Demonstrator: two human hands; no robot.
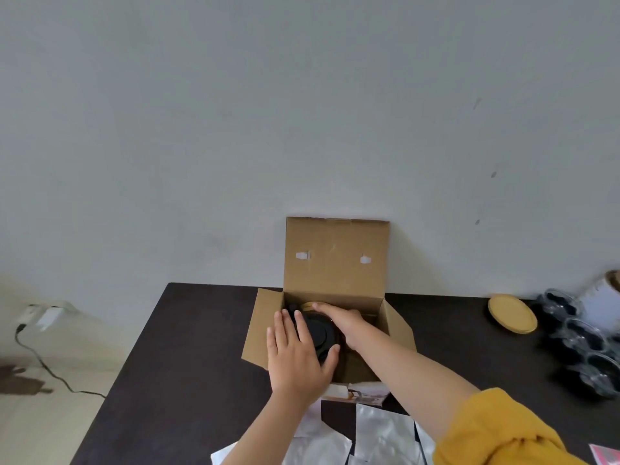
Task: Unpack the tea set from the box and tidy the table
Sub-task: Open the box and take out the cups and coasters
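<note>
Dark table (188,364) against a pale wall, with the open cardboard box (335,263) as your landmark.
Inside the box sits the round black piece (320,330), directly under both your hands: left hand (297,357) cups its near-left side with spread fingers, right hand (342,322) curls over its far-right edge. Neither is nearer; it's round, no long axis.

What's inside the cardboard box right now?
Inside the cardboard box: a round black item held by the left hand and right hand, with a wooden disc's edge behind it. The hands cover anything deeper.
</note>
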